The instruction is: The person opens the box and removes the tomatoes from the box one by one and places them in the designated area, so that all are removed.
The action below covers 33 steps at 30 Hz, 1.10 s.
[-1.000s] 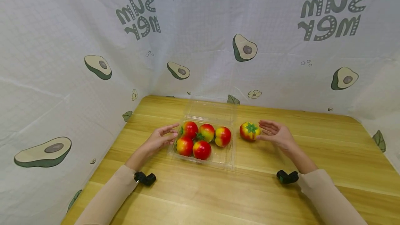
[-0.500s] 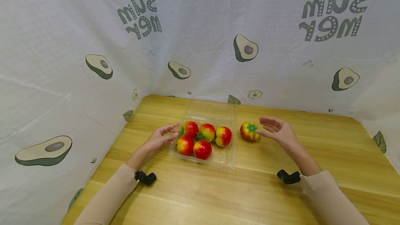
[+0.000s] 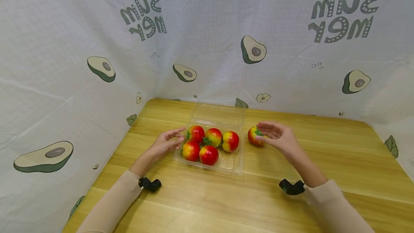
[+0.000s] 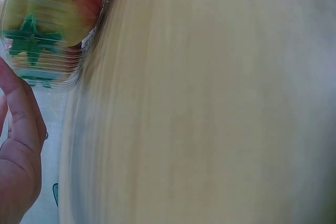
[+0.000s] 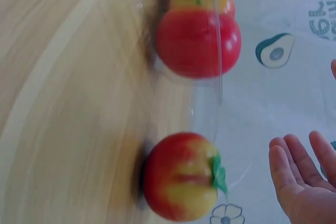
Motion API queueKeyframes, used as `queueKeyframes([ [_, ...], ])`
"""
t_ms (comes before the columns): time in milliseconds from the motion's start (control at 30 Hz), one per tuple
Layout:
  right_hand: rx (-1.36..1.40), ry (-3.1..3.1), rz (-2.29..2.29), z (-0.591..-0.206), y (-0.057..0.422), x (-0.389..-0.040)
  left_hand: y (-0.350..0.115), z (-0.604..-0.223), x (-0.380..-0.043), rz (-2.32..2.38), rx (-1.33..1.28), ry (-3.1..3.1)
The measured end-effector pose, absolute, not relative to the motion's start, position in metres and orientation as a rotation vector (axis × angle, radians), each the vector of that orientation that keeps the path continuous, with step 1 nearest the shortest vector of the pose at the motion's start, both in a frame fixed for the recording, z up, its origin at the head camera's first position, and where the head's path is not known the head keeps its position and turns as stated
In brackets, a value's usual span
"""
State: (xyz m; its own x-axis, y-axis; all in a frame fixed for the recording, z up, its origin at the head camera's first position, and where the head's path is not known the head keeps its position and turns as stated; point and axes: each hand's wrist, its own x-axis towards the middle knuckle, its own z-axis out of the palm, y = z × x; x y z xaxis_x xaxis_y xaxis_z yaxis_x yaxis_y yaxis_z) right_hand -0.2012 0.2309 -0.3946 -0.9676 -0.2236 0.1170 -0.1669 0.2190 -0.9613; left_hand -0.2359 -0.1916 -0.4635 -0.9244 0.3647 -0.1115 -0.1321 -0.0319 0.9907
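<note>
A clear plastic clamshell box point(image 3: 231, 161) stands with its lid point(image 3: 218, 114) folded back, and several red-and-yellow tomatoes point(image 3: 208, 155) lie in it. My left hand point(image 3: 165, 143) is at the box's left side, fingers loosely bent; whether the fingertips touch the wall cannot be told. In the left wrist view a tomato point(image 4: 58, 3) with a green calyx shows through the ribbed plastic. To the right of the box, one loose tomato point(image 3: 253, 137) sits on the table. My right hand point(image 3: 279, 137) hovers over its right side, fingers extended; the right wrist view shows it apart from this tomato point(image 5: 178, 177).
The wooden table point(image 3: 207, 200) has its back edge against a white curtain point(image 3: 207, 46) printed with avocados. The curtain also runs along the left side. Black wrist cameras sit on the left wrist point(image 3: 150, 184) and the right wrist point(image 3: 292, 187).
My right hand lifted slightly, then shifted left, and it now covers part of the loose tomato. The left hand, box and tomatoes have stayed in place.
</note>
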Motion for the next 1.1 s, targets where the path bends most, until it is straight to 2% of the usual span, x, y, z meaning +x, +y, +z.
queueKeyframes([
  [1100,-0.517,2.268,-1.922,-0.41,0.155,-0.182,-0.191,-0.463,-0.234,2.009,0.22,1.927],
])
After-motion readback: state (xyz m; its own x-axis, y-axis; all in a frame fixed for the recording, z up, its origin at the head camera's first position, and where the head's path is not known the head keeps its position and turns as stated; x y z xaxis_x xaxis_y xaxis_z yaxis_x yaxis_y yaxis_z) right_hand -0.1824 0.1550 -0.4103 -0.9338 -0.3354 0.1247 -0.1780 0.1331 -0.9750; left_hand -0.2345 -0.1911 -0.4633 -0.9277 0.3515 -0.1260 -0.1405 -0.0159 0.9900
